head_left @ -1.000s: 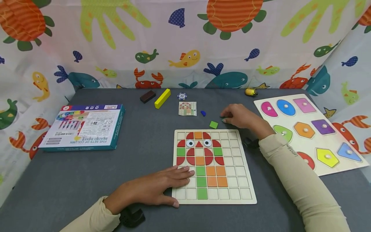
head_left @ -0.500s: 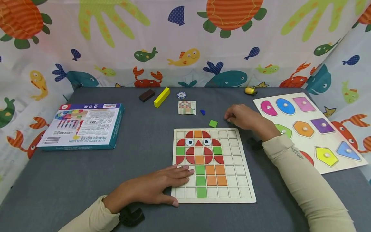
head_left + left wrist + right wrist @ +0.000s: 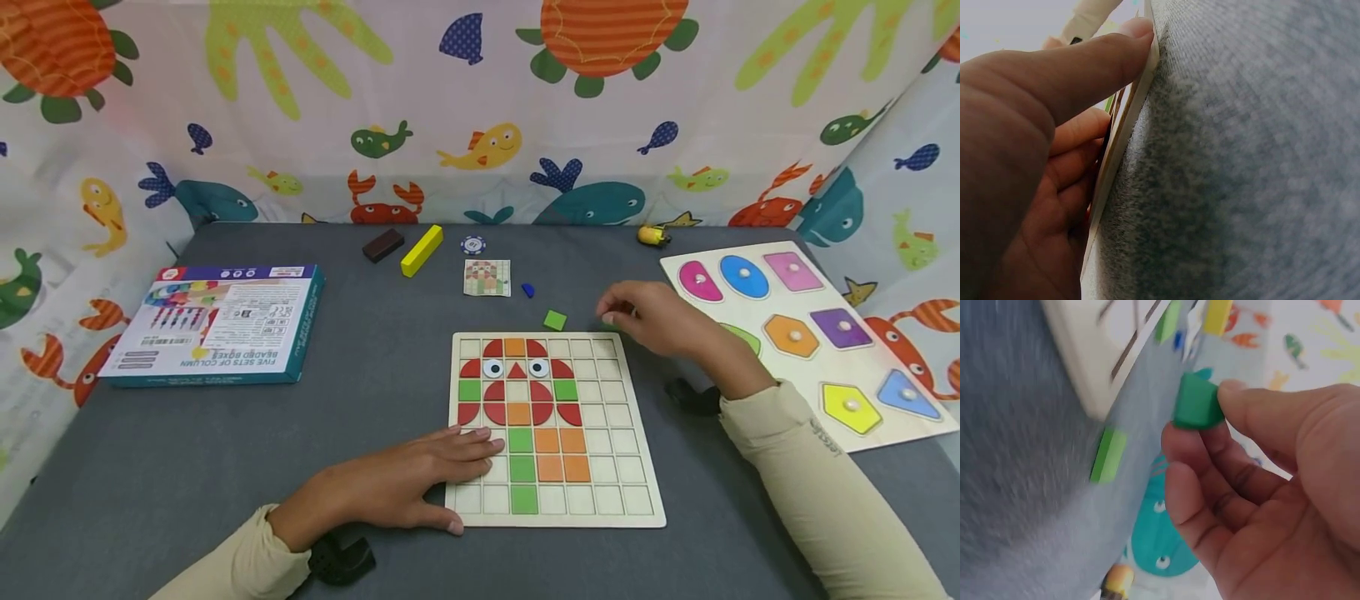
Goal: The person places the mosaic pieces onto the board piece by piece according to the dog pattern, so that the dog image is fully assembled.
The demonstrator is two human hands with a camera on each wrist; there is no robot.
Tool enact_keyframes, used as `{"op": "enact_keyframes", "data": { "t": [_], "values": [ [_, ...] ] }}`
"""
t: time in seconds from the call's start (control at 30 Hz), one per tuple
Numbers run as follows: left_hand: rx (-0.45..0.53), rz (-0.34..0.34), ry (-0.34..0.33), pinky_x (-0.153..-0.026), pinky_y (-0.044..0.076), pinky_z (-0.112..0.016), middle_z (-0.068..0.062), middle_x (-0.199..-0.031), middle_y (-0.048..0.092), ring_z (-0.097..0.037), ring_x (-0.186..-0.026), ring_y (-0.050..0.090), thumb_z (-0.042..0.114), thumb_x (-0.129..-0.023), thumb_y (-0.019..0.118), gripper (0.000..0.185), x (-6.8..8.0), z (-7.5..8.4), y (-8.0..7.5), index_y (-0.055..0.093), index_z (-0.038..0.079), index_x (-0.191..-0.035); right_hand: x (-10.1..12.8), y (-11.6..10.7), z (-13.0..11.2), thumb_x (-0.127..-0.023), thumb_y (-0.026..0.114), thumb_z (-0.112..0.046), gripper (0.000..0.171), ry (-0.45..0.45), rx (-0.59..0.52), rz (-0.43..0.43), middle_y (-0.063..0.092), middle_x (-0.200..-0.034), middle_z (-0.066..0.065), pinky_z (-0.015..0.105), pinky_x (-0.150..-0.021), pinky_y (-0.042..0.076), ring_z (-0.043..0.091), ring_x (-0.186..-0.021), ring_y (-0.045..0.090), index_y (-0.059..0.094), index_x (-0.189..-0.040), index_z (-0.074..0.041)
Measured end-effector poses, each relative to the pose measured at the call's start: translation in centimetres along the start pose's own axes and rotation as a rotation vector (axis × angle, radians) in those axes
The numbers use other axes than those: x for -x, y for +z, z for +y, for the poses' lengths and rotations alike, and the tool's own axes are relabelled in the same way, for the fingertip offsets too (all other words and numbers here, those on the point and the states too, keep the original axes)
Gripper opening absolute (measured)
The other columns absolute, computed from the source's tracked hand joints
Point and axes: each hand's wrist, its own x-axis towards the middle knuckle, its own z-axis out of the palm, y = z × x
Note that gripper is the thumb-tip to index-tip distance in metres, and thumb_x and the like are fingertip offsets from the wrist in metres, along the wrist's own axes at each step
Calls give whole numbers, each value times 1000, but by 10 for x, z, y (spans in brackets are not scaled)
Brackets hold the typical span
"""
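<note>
My right hand [image 3: 660, 321] is raised just off the far right corner of the white grid board [image 3: 622, 500]. Between its thumb and fingertips it pinches a small green tile [image 3: 1197, 403], plain in the right wrist view but hidden in the head view. A second green tile [image 3: 1109, 455] lies on the table by the board's corner, and another loose green tile [image 3: 555, 321] beyond the far edge. My left hand [image 3: 420, 475] rests with extended fingers on the board's near left part, thumb along its edge. Red, orange and green pieces fill some squares around two eye pieces [image 3: 492, 368].
Behind the board lie a pattern card [image 3: 487, 277], a blue piece [image 3: 528, 290], a chip [image 3: 473, 245], a yellow block [image 3: 422, 251] and a brown block [image 3: 383, 246]. A shape puzzle [image 3: 757, 308] stands right, a flat box [image 3: 210, 325] left, a small yellow toy [image 3: 653, 237] at the back.
My right hand has drawn back to the right and slightly nearer, away from the loose green tile beyond the board. The left hand has stayed in place on the board.
</note>
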Motion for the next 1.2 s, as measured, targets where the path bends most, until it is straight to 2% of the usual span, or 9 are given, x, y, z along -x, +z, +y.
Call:
{"op": "enact_keyframes", "data": {
  "t": [0.23,0.4,0.5,0.63,0.83,1.03,1.2],
  "values": [
    [1,-5,-6,-118,12,-38,4,-159,21,-15,-147,11,40,-91,67,76,0,1,0,32,11,-152,30,13,-21,-89,68,-1,16,-38,-131,-86,68,-97,-2,27,-71,54,15,-80,58,73,-104,-5],
    [1,-10,-4,-118,11,-37,5,-160,20,-14,-147,10,38,-91,67,75,-1,0,0,34,10,-152,47,22,-35,-91,68,-4,17,-80,-229,-199,67,-101,-3,27,-75,53,14,-87,59,73,-105,-9],
    [-4,-11,-2,-118,11,-36,5,-160,20,-14,-147,11,38,-91,67,74,-1,0,0,34,10,-152,55,27,-40,-91,68,-7,16,-110,-267,-263,67,-102,-4,27,-74,52,13,-87,58,73,-106,-12],
    [-11,-10,0,-118,11,-36,5,-160,20,-14,-147,10,37,-91,67,74,-1,1,0,34,9,-151,61,38,-44,-90,70,-8,15,-141,-259,-305,67,-97,-8,25,-70,52,10,-82,58,73,-103,-16],
    [-9,-10,-7,-118,10,-37,5,-160,20,-14,-147,10,37,-91,68,75,0,2,0,34,9,-151,61,48,-45,-85,75,-6,18,-113,-176,-255,60,-91,-8,24,-65,49,11,-77,54,71,-99,-17],
    [-10,-9,-11,-118,10,-37,5,-160,20,-14,-147,10,37,-91,68,75,0,1,-1,33,10,-152,54,46,-40,-86,75,-11,14,-97,-188,-231,60,-86,-10,26,-65,49,11,-77,54,70,-98,-16],
    [-19,-8,-7,-118,11,-36,5,-160,20,-14,-147,11,38,-91,67,74,0,1,0,34,9,-151,41,38,-26,-88,73,-8,17,-69,-143,-66,64,-93,-7,27,-68,50,14,-81,54,72,-104,-11]
  ]
}}
